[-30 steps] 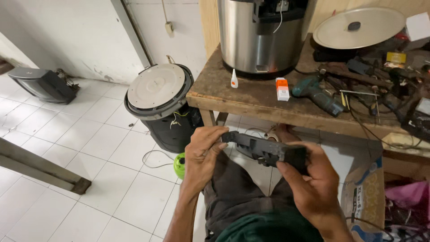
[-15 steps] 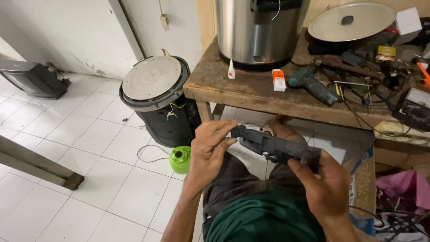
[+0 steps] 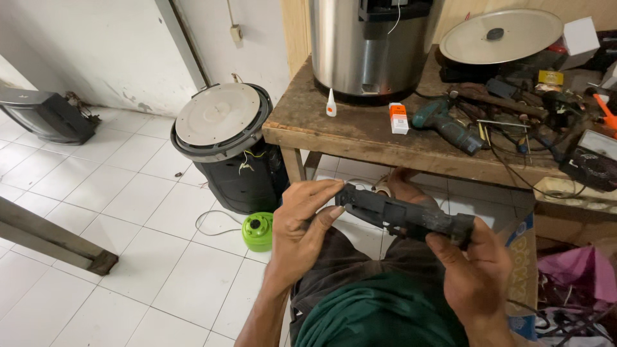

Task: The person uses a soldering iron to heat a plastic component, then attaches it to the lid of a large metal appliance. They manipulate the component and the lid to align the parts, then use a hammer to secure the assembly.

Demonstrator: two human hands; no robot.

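White floor tiles spread below a worn wooden bench that carries a steel urn. Just below the bench's front edge, the left hand and right hand each grip an end of a black plastic part.

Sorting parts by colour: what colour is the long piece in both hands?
Black plastic part, clearest in the head view.

Soft even daylight, sharp focus, slight edge distortion.
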